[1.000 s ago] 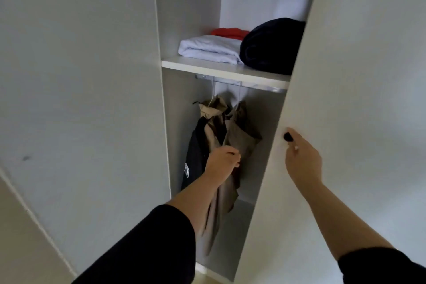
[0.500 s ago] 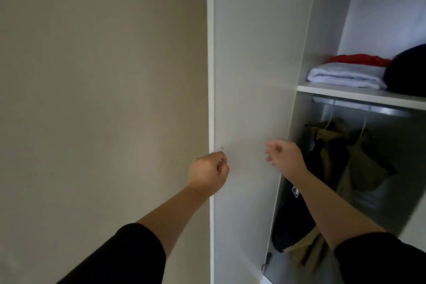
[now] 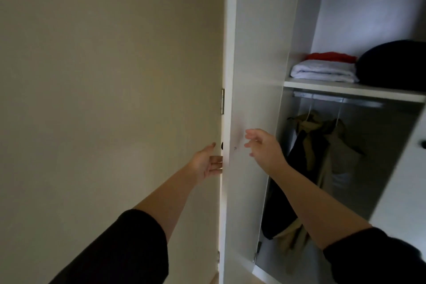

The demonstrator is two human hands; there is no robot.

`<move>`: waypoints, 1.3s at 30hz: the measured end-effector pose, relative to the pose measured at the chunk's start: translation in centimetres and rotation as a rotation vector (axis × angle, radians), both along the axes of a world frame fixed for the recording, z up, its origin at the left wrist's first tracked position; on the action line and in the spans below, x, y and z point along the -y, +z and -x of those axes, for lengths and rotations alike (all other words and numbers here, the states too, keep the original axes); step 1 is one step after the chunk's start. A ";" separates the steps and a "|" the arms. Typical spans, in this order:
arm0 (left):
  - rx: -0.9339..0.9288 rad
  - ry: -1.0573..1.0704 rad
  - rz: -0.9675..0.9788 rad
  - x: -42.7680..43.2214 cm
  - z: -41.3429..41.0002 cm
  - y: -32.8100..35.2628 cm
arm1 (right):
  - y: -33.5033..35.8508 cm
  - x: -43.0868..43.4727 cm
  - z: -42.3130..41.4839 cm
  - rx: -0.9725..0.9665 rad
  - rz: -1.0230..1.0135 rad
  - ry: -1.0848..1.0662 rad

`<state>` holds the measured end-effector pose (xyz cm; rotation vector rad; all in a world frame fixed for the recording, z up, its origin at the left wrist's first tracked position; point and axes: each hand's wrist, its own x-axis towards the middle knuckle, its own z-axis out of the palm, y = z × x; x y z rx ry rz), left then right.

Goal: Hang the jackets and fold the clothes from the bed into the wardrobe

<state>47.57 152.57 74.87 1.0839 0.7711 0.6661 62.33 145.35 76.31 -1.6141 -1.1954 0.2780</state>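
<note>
White wardrobe [image 3: 258,57] beside a beige wall: jackets [image 3: 322,159] are hanging below its shelf [image 3: 345,90], folded clothes [image 3: 322,71] lying above; task apparently finishing. Left hand [image 3: 207,163], fingers straight, is reaching behind the door edge [image 3: 227,122]; right hand [image 3: 265,147] is hovering relaxed, empty.

Wardrobe [image 3: 258,53], white, left door [image 3: 230,30] swung open, seen edge-on by the wall. Upper shelf [image 3: 345,91]: folded white garment [image 3: 322,71] at the left end, near the front edge; folded red garment [image 3: 329,56] just behind it, toward the back; dark rolled bundle [image 3: 396,64] touching the white one's right side, cut off by the frame. Below the shelf, rail [image 3: 334,99] w/ two hangers. Khaki jacket [image 3: 334,145] hangs at centre, collar up; black jacket [image 3: 283,203] hangs at its left, against the left wall, hem reaching lower. My hands aren't touching any garment.
</note>
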 end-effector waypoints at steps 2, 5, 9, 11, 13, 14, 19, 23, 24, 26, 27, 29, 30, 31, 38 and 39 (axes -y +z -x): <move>-0.019 -0.106 -0.012 0.8 -0.7 0.1 | 0.6 1.5 -1.1 -0.004 -0.045 -0.034; -0.026 -0.288 -0.087 2.6 -3.5 0.0 | 1.1 4.6 -3.5 -0.004 -0.074 -0.129; -0.093 -0.476 -0.340 5.6 -9.7 0.1 | 1.2 9.7 -7.9 0.013 -0.092 -0.278; -0.145 -0.522 -0.485 7.6 -13.8 -0.2 | 0.9 12.3 -11.0 -0.042 -0.081 -0.360; -0.208 -0.537 -0.647 9.5 -18.0 -0.4 | 0.6 14.7 -14.3 -0.101 -0.069 -0.417; -0.231 -0.532 -0.718 10.3 -20.1 -0.4 | 0.5 15.8 -16.0 -0.108 -0.062 -0.440; -0.247 -0.480 -0.866 13.0 -30.9 0.6 | 0.3 18.5 -24.9 -0.092 0.015 -0.529; -0.428 -0.362 -1.113 12.6 -37.7 0.7 | -0.2 19.8 -31.8 0.047 0.093 -0.647; -0.437 -0.357 -1.136 12.4 -38.8 0.5 | -0.2 19.9 -33.4 0.081 0.091 -0.671; -0.436 -0.352 -1.146 12.0 -40.8 0.1 | -0.3 19.9 -36.2 0.134 0.113 -0.679; -0.434 -0.342 -1.135 11.7 -41.8 0.1 | -0.3 19.6 -37.6 0.156 0.138 -0.670; -0.430 -0.319 -1.099 11.1 -43.5 0.0 | -0.2 19.0 -39.7 0.209 0.200 -0.654; -0.437 -0.309 -1.096 10.8 -44.2 0.1 | -0.4 18.6 -40.4 0.249 0.216 -0.653; -0.446 -0.298 -1.107 10.6 -44.9 0.1 | -0.6 18.3 -40.8 0.302 0.219 -0.656; -0.575 -0.257 -1.269 10.0 -47.3 0.0 | -1.6 16.9 -41.2 0.484 0.155 -0.713; -0.593 -0.255 -1.306 10.1 -47.4 0.1 | -1.7 16.9 -41.2 0.488 0.152 -0.714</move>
